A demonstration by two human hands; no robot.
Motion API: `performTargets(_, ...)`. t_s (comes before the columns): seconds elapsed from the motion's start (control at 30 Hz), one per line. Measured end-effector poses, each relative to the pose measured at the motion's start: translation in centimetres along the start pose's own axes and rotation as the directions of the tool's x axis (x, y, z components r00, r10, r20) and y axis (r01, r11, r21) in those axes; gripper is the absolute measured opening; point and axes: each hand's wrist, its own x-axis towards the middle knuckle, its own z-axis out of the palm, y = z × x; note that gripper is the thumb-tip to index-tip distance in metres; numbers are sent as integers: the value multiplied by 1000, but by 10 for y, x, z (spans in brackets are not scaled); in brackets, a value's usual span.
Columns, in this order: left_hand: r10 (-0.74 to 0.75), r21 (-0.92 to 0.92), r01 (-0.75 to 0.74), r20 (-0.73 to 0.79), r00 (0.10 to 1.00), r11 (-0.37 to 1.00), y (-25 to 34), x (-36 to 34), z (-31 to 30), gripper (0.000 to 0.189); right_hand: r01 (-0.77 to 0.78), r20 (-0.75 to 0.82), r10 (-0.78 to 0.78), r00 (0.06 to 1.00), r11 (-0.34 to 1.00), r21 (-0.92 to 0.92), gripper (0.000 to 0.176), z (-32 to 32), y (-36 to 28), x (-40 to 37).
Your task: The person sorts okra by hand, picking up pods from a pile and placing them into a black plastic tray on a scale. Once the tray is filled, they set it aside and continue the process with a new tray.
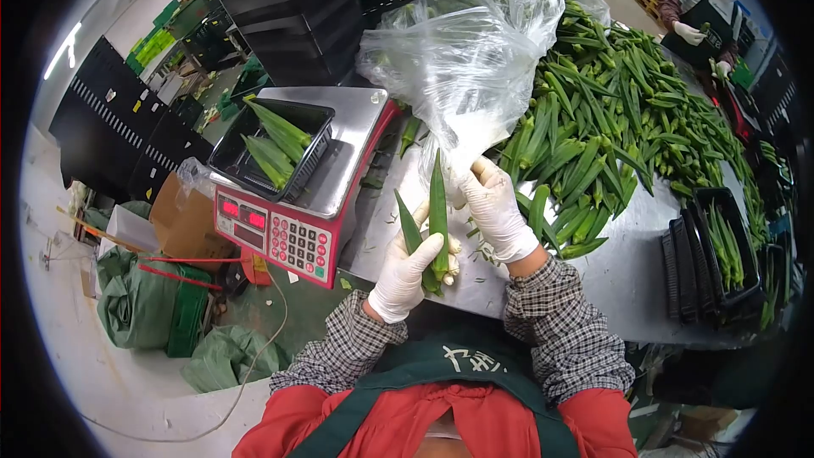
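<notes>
My left hand point(400, 282), in a white glove, is closed around okra pods point(437, 216); two long green pods point up from it, their pale stem ends low by the thumb. My right hand point(498, 216), also gloved, is just to the right with its fingers curled at the lower end of a clear plastic bag point(462, 55). What lies between those fingers is hidden. Left of my hands, a black tray point(222, 171) with a few okra pods rests tilted on a red scale point(339, 225) with lit red digits.
A large heap of okra point(593, 110) covers the right of the metal table point(623, 267). Stacked black trays point(682, 267), the top one holding okra, stand at its right edge. Black crates point(288, 13) are behind the scale. A co-worker point(699, 13) in gloves stands at the far right.
</notes>
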Motion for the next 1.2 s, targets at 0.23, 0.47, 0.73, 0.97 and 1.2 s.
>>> performTargets(0.23,48,377,-8,-95,994,926,1,-1,10,58,-1,58,10,998,990,-140,21,0,-9,-4)
performTargets(0.47,35,407,-6,-63,997,914,-1,-7,9,58,52,-11,-57,998,966,-255,15,-5,0,14)
performTargets(0.73,54,352,-35,-46,997,935,2,-4,13,57,115,-11,-124,992,950,-289,22,-1,-2,-1)
performTargets(0.97,-38,114,36,22,999,993,0,-19,7,61,166,-138,-206,969,953,-255,22,-7,0,23)
performTargets(1.2,-45,-68,54,126,991,996,6,-7,-4,65,24,-30,-26,999,998,-53,26,-8,2,-2)
